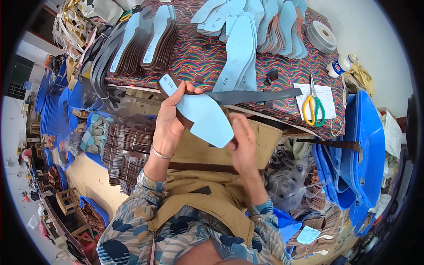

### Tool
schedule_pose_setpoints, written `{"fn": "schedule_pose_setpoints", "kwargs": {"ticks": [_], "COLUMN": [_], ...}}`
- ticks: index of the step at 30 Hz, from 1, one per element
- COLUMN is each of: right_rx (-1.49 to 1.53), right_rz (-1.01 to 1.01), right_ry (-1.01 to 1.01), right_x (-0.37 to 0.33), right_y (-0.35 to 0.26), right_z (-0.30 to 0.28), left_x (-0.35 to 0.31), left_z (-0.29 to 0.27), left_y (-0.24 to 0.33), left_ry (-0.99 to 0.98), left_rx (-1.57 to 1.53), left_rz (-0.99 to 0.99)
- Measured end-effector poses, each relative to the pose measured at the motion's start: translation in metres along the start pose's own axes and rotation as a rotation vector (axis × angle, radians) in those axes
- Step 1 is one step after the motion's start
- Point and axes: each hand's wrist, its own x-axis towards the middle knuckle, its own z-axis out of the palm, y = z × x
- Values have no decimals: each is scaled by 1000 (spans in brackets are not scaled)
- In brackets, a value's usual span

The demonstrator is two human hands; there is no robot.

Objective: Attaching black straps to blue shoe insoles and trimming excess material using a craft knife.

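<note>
Over my lap, near the table's front edge, I hold a light-blue shoe insole (205, 118) with dark brown material showing along its edges. My left hand (170, 117) grips its narrower middle, thumb and fingers closed round it. At the broad end, my right hand (242, 137) pinches the edge between curled fingers and thumb. A dark strap (260, 96) runs from behind the insole to the right across the tabletop. Its near end is hidden behind the insole, so I cannot tell whether they are joined.
On the patterned table (190, 48) stand stacks of blue insoles (240, 53) and brown-edged insoles (128, 48). Scissors (313, 104) with yellow and green handles lie on paper at the right, near a white tape roll (321, 36) and a bottle (341, 65). Blue bins (369, 145) flank me.
</note>
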Motion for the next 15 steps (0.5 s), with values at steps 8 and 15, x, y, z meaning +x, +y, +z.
{"fn": "schedule_pose_setpoints", "kwargs": {"ticks": [8,15], "right_rx": [116,79], "right_rz": [-75,-127], "right_ry": [89,-31], "right_x": [-2,-17], "right_y": [17,18], "right_z": [22,23], "left_x": [-18,-19], "left_z": [3,-11], "left_y": [-2,4], "left_ry": [-26,-39], "left_rx": [53,-315], "left_rz": [81,-192]}}
